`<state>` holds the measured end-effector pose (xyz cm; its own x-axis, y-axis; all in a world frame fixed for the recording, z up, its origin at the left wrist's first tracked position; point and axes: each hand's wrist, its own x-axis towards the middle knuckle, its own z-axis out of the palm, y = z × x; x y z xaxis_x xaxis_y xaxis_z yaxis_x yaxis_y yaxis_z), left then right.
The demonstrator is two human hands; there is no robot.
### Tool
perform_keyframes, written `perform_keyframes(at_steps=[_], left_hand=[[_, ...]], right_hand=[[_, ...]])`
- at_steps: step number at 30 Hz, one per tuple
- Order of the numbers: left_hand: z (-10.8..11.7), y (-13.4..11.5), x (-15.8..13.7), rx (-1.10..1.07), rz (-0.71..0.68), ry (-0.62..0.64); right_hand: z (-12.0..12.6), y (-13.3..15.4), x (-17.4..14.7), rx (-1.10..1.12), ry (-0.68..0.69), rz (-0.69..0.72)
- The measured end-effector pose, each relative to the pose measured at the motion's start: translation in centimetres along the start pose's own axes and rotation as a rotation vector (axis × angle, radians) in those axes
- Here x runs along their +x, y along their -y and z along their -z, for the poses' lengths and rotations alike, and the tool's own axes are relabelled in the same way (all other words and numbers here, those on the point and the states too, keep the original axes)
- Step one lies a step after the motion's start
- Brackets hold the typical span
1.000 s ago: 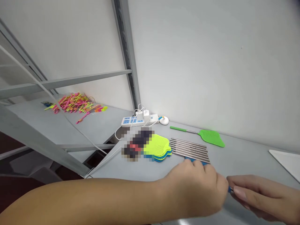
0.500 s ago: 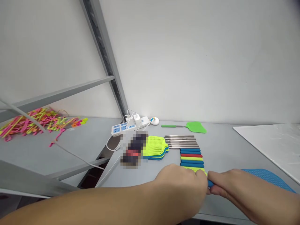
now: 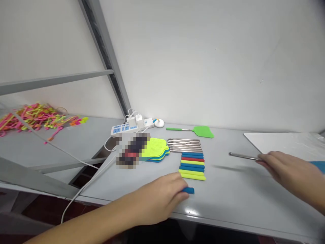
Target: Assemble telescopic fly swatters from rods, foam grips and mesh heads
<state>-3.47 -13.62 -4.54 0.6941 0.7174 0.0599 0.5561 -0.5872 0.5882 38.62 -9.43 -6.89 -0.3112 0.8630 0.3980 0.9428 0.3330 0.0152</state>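
In my left hand a short blue handle sleeve is gripped, its end sticking out past the fingers just above the table. Off to the right, my right hand is closed around a thin metal rod, whose bare tip points left and casts a shadow below. Part of a blue mesh swatter head shows behind that hand; its join to the rod is hidden. Beyond my left hand lies a row of blue, red and yellow handle sleeves. Several metal rods lie side by side above them.
Yellow and blue swatter heads are stacked beside a blurred patch. A green fly swatter lies near the wall, with a power strip to its left. A white sheet is at right; a grey metal frame stands left.
My hands have moved apart from being together at the blue handle sleeve. The rod's bare end now shows in my right hand, which has moved right; the sleeve stays in my left.
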Motion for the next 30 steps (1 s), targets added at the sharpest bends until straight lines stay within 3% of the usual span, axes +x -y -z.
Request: perform_keyframes(at_steps=[1, 4, 6, 8, 11, 13, 21, 30], left_hand=[[-1.6, -0.3, 0.7, 0.083, -0.102, -0.035], [-5.6, -0.6, 2.4, 0.330, -0.272, -0.193], [-7.3, -0.4, 3.0, 0.288, -0.326, -0.265], [-8.1, -0.2, 3.2, 0.071, -0.297, -0.325], [-8.6, -0.1, 3.2, -0.216, -0.189, -0.365], [-8.6, 0.1, 3.2, -0.253, -0.134, -0.337], [-7.6, 1.9, 2.8, 0.180, -0.005, -0.433], [-7.9, 1.9, 3.0, 0.349, 0.020, -0.469]], right_hand=[[-0.8, 1.0, 0.1, -0.066, 0.056, 0.097], [-3.5, 3.7, 1.3, -0.108, -0.084, 0.231], [-5.2, 4.4, 2.4, -0.072, -0.292, 0.293], [-6.4, 4.3, 3.2, -0.053, -0.420, 0.350], [-7.2, 3.8, 3.5, -0.025, -0.462, 0.394], [-7.2, 3.6, 3.2, -0.009, -0.450, 0.397], [-7.4, 3.8, 3.2, -0.021, -0.387, 0.383], [-7.7, 3.4, 3.3, -0.029, -0.362, 0.365]])
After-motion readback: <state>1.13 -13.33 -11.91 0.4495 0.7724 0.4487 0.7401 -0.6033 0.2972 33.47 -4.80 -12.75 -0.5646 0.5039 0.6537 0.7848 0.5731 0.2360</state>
